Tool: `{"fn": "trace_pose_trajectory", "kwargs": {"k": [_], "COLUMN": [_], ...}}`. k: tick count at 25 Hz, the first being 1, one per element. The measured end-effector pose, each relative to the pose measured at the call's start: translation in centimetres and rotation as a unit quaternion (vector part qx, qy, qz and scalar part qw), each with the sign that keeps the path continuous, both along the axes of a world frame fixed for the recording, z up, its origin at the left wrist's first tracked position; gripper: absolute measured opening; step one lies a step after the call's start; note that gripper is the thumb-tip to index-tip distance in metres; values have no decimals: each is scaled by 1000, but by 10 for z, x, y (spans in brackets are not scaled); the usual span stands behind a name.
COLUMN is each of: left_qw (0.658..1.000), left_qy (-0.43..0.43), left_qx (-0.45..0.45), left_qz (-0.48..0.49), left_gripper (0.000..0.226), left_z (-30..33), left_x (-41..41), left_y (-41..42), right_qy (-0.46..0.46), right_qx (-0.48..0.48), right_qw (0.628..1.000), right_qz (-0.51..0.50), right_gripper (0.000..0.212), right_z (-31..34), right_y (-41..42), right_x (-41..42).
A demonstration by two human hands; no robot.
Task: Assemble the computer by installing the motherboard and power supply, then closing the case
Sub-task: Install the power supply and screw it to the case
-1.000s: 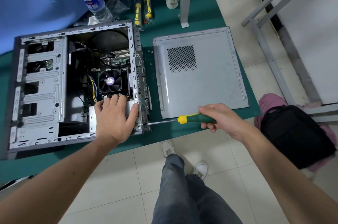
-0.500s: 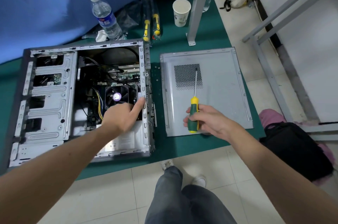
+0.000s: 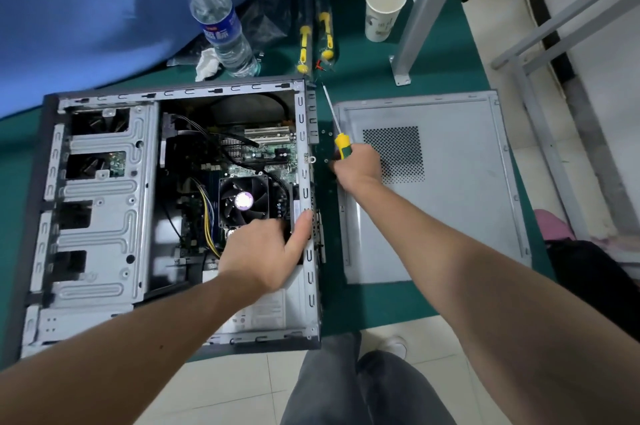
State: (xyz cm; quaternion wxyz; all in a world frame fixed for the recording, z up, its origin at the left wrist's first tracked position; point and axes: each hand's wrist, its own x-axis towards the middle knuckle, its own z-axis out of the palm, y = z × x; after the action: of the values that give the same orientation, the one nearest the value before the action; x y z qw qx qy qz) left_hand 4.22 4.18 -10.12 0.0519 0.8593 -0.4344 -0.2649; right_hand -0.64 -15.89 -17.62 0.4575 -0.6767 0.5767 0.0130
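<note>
The open computer case [image 3: 305, 147] lies on its side on the green table. Inside it sit the motherboard [image 3: 256, 154] with its black CPU fan [image 3: 244, 199] and, at the near right corner, the grey power supply [image 3: 266, 313]. My left hand [image 3: 263, 251] lies on the power supply's far end. Its fingers bend down over that edge just below the fan, and its thumb presses the case's rear rail. My right hand [image 3: 356, 164] grips a green and yellow screwdriver [image 3: 341, 144], shaft pointing away, between the case and the grey side panel [image 3: 450, 216] lying flat to the right.
A water bottle [image 3: 221, 22], a crumpled tissue [image 3: 207, 62], two packed yellow-handled tools [image 3: 313, 39] and a paper cup [image 3: 382, 8] stand behind the case. A metal post [image 3: 426, 15] rises at the back right. A black bag [image 3: 595, 286] lies on the floor.
My right hand drew the screwdriver away from the case's near rear corner, turned it from level to pointing away, and moved it up beside the case. My left hand slid up the power supply.
</note>
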Motion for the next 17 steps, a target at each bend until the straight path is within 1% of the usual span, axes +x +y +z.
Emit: {"fn": "trace_pose_trajectory", "kwargs": {"k": [1, 3, 8, 10, 12, 15, 17], "left_qw": [1000, 1000, 1000, 1000, 1000, 999, 999], "left_qy": [3, 1, 0, -7, -10, -25, -38], "left_qx": [-3, -5, -9, -15, -18, -22, -25], "left_qz": [3, 8, 15, 19, 20, 27, 29], "left_gripper": [92, 93, 94, 91, 90, 89, 87], "left_z": [-1, -1, -1, -2, 0, 2, 3], "left_x": [1, 2, 3, 4, 2, 1, 1], "left_y": [0, -1, 0, -1, -1, -1, -2], "right_qy": [14, 30, 54, 27, -27, -113, -142], "right_qx": [-12, -21, -37, -33, -8, 63, 99], "right_qw": [1000, 999, 998, 999, 999, 989, 980], "right_qz": [6, 6, 7, 3, -22, -76, -98], "right_gripper": [22, 25, 17, 18, 18, 6, 8], "right_z": [-3, -9, -12, -9, -3, 10, 20], "right_y": [0, 2, 3, 5, 14, 38, 59], "right_x": [5, 11, 18, 17, 3, -36, -67]}}
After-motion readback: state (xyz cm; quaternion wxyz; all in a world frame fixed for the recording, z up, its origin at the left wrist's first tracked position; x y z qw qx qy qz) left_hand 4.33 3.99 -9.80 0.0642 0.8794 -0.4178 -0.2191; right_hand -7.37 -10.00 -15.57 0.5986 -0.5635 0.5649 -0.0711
